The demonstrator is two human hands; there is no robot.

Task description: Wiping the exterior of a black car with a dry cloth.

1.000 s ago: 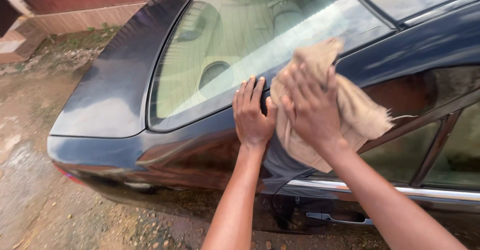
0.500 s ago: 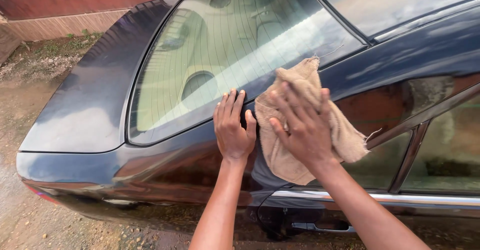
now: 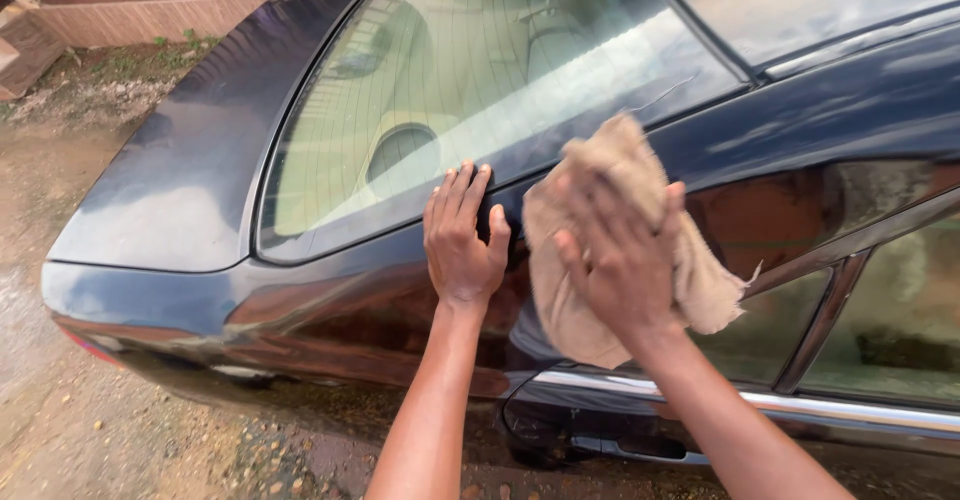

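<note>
My left hand [image 3: 462, 242] lies flat at frame centre, fingers [image 3: 452, 192] spread open and holding nothing, on the dark car body [image 3: 330, 300] just below the rear window [image 3: 480, 80], while right of it my right hand [image 3: 622, 260] presses the tan cloth [image 3: 600, 160] against the pillar, fingers splayed over it.
</note>
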